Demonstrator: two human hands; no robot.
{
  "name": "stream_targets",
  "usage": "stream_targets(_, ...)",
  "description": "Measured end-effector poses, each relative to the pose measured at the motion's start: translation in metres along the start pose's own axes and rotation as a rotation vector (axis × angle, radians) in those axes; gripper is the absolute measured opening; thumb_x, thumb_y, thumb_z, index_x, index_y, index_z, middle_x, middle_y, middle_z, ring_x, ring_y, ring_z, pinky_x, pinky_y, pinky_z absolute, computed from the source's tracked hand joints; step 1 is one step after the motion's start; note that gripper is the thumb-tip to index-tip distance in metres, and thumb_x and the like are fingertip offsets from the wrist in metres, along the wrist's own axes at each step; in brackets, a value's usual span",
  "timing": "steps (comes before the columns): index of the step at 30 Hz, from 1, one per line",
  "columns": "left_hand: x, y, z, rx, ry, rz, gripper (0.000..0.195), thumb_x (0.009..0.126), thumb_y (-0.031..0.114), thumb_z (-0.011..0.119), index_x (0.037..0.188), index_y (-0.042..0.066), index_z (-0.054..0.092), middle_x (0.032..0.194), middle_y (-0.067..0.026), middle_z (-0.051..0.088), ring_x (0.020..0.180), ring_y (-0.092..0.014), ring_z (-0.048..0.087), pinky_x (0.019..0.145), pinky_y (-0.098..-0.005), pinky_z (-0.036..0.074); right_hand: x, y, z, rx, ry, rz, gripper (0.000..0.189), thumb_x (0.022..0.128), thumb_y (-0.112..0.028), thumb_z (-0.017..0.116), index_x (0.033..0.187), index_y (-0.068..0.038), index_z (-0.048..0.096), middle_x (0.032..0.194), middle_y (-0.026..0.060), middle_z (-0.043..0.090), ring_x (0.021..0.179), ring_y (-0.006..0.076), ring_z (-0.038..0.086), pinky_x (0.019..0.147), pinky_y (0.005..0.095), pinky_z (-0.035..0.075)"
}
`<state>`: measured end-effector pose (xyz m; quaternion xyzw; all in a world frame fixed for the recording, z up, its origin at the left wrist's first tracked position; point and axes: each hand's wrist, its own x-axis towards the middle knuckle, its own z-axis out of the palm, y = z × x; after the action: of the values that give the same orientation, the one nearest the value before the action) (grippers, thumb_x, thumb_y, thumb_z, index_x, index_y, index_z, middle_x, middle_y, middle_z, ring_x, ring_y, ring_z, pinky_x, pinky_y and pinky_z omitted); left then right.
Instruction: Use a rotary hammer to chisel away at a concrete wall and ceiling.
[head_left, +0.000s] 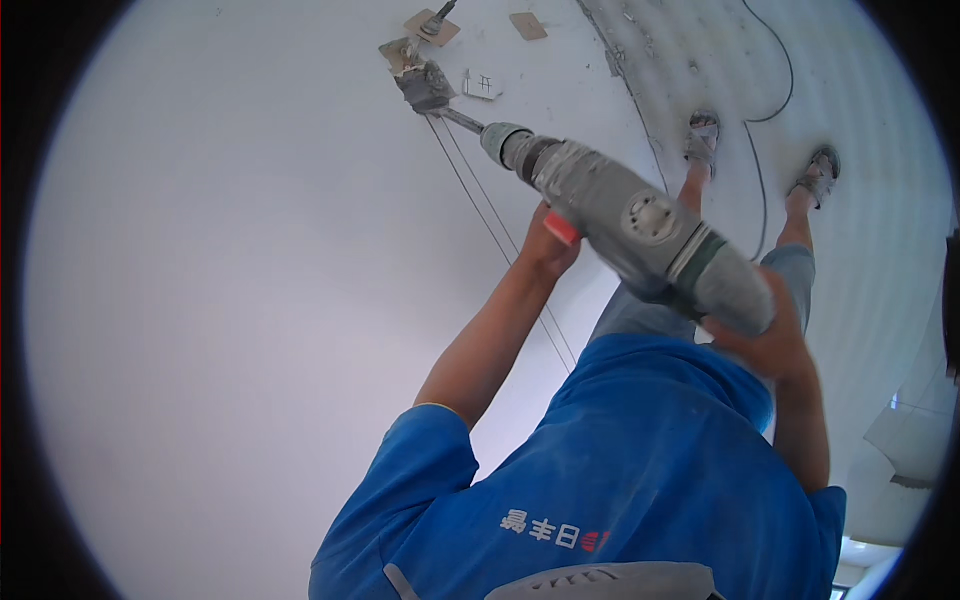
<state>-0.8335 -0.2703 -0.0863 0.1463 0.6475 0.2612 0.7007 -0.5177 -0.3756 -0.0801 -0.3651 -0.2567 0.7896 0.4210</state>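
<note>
A dusty grey-green rotary hammer drill (645, 217) slants across the view, pointing to the upper left. My left hand (553, 241) is under its front part, beside a red piece (562, 227), and appears to grip a side handle mostly hidden by the tool. My right hand (772, 337) holds the rear end; the housing hides some of its fingers. From the chuck (501, 142) a metal bit (463, 120) reaches a rough broken recess (426, 88) in the white wall (262, 262). The recess hides the bit's tip.
Two dark parallel lines (491, 214) run along the wall from the recess. Near it are a dark fitting on a brown square (433, 28), another brown square (529, 26) and a marked white patch (482, 84). Rubble (615, 56) edges the floor. A cable (761, 180) passes between my sandalled feet (703, 139).
</note>
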Motion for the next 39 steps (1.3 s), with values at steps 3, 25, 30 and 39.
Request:
stream_targets(3,0.018,-0.001,0.005,-0.043,-0.048,0.133,0.045,0.092,0.019,0.061,0.131,0.003,0.046,0.129,-0.0101,0.054,0.118,-0.023,0.052,0.106,-0.0368,0.035,0.015,-0.006,-0.009,-0.072,0.180,0.130,0.056,0.074,-0.012,0.075,0.123,0.001,0.050,0.111,0.0113,0.061,0.104,0.0213,0.060,0.088,0.0336,0.048)
stream_targets(25,0.037,-0.008,-0.102,-0.077,-0.202,-0.104,0.019,0.089,0.021,0.062,0.104,0.010,0.058,0.098,-0.0084,0.061,0.090,-0.021,0.062,0.079,-0.0371,0.054,-0.003,0.164,0.097,-0.136,0.068,-0.162,0.045,0.077,-0.004,0.070,0.118,-0.003,0.051,0.103,0.0137,0.060,0.099,0.0263,0.060,0.086,0.0333,0.046)
stream_targets(30,0.023,-0.005,-0.062,0.132,0.398,-0.236,0.010,0.088,0.019,0.062,0.092,0.010,0.059,0.090,-0.0055,0.063,0.083,-0.018,0.063,0.075,-0.0345,0.054,-0.007,0.163,0.115,-0.205,0.178,-0.232,0.037,0.080,-0.006,0.068,0.113,-0.004,0.052,0.103,0.0157,0.059,0.097,0.0311,0.060,0.084,0.0355,0.048)
stream_targets(39,0.015,-0.011,-0.078,-0.165,-0.154,-0.125,0.024,0.090,0.020,0.060,0.110,0.008,0.057,0.106,-0.0131,0.062,0.096,-0.026,0.063,0.083,-0.0412,0.054,-0.002,0.131,0.084,-0.298,0.069,-0.295,0.043,0.071,-0.003,0.070,0.112,-0.002,0.055,0.101,0.0165,0.057,0.094,0.0354,0.057,0.080,0.0387,0.048)
